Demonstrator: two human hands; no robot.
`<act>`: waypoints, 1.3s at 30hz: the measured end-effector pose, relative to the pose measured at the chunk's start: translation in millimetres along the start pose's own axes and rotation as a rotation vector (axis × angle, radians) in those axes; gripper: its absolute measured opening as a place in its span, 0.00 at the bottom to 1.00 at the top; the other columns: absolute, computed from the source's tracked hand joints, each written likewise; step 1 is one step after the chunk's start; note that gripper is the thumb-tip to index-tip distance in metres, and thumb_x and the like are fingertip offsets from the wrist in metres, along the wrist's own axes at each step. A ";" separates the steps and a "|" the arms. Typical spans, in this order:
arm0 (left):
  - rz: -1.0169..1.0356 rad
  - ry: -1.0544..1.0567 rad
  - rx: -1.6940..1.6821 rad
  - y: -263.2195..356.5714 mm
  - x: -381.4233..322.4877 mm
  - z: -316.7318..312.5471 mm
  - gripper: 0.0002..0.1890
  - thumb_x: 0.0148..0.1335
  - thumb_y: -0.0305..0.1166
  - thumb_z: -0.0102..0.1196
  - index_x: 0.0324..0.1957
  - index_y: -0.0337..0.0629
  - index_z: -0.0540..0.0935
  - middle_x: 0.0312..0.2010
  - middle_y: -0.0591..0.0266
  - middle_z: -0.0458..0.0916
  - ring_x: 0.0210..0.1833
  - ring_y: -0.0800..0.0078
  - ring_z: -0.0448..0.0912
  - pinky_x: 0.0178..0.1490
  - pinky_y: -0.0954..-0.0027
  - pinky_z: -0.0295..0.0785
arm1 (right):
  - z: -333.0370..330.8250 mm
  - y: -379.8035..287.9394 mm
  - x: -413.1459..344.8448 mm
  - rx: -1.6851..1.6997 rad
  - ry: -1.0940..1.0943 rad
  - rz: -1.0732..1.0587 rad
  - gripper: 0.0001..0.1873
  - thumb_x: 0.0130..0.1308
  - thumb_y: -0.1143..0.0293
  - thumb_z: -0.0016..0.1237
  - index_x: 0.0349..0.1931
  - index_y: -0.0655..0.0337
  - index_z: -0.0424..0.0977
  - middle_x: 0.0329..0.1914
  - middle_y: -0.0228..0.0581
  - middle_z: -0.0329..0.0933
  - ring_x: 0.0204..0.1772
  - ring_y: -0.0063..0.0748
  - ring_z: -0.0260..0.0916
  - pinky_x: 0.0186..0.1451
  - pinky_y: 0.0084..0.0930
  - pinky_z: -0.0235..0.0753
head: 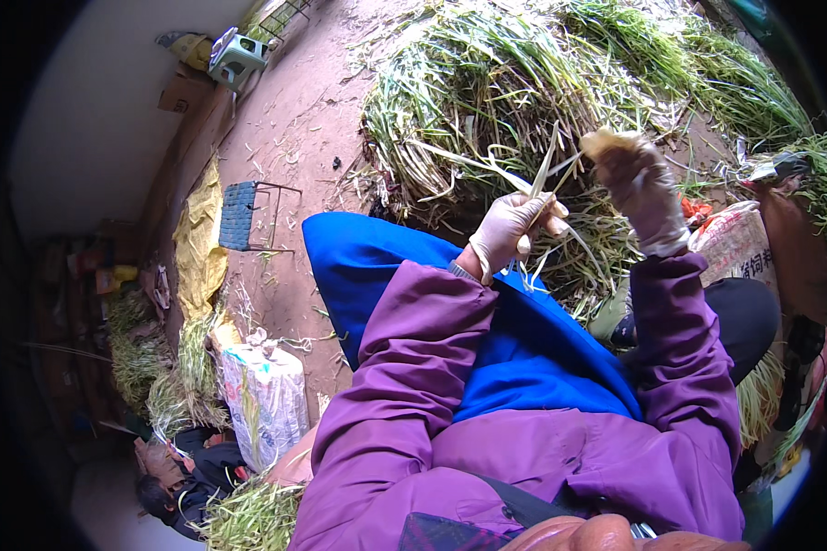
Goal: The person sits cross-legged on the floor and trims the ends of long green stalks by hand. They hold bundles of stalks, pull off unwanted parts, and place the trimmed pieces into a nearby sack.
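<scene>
My left hand (512,231), in a pale thin glove, is closed around a few pale leafy stalks (541,172), perhaps green garlic. Their white lower ends stick out beside the fingers, above my blue apron (524,358). To the right and farther out is my right hand (637,186), gloved, its fingertips stained yellowish and blurred. A thin strand reaches towards its fingertips; whether they grip it is unclear. Right in front of both hands lies a large heap of the same green stalks (482,89). Loose peeled-looking leaves (593,234) lie below it, between my hands and feet.
A low stool with a blue woven seat (238,215) stands on the littered floor (296,144) at left. Near it are a yellow sack (200,241) and a full white woven sack (265,399). Another person (200,475) is at lower left. A printed sack (737,241) stands at right.
</scene>
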State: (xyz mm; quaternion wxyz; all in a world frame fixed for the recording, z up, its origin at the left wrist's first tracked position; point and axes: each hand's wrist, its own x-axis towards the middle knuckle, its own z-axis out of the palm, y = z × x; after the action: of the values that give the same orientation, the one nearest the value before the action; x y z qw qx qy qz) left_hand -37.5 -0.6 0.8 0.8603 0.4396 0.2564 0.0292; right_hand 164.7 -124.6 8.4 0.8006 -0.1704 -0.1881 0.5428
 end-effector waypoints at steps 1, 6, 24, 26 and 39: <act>-0.010 0.009 -0.020 -0.3 0.3 -0.1 0.16 0.71 0.37 0.48 0.40 0.32 0.80 0.24 0.58 0.83 0.11 0.86 0.66 0.12 0.85 0.54 | -8.9 -13.1 1.8 0.072 -0.096 -0.037 0.21 0.68 0.59 0.45 0.50 0.69 0.73 0.53 0.49 0.78 0.57 0.43 0.76 0.60 0.37 0.77; 0.046 0.088 0.002 2.3 -0.7 -5.8 0.16 0.72 0.38 0.46 0.40 0.33 0.80 0.24 0.59 0.84 0.09 0.87 0.64 0.10 0.84 0.54 | -31.8 -101.1 -18.2 0.111 -0.150 -0.277 0.18 0.70 0.65 0.42 0.53 0.68 0.73 0.56 0.50 0.75 0.60 0.41 0.73 0.67 0.40 0.69; 0.007 0.014 -0.048 1.1 -6.3 10.5 0.21 0.73 0.44 0.42 0.44 0.34 0.79 0.27 0.57 0.84 0.10 0.85 0.67 0.12 0.83 0.58 | -13.9 39.5 -10.5 -0.180 0.311 0.061 0.20 0.71 0.54 0.42 0.49 0.63 0.72 0.49 0.48 0.78 0.51 0.43 0.77 0.59 0.44 0.74; 0.050 0.030 0.028 3.0 -9.0 8.2 0.21 0.73 0.44 0.42 0.45 0.33 0.78 0.25 0.56 0.83 0.10 0.82 0.68 0.12 0.82 0.60 | -2.1 13.2 -7.9 -0.233 0.425 -0.014 0.19 0.72 0.57 0.42 0.46 0.66 0.72 0.42 0.49 0.80 0.46 0.43 0.79 0.56 0.41 0.78; 0.230 -0.163 -0.379 8.5 -0.2 12.3 0.26 0.73 0.45 0.41 0.62 0.34 0.66 0.53 0.48 0.76 0.63 0.47 0.71 0.65 0.49 0.67 | 29.2 50.0 -30.5 -0.907 -0.016 0.775 0.17 0.72 0.60 0.41 0.35 0.65 0.75 0.27 0.42 0.80 0.30 0.36 0.80 0.35 0.29 0.80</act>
State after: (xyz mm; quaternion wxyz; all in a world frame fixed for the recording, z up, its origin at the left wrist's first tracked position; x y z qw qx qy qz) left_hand -30.4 -4.6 13.4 0.9364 0.2976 0.1242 0.1388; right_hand 99.9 -133.5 6.4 0.3900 -0.5475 -0.3314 0.6620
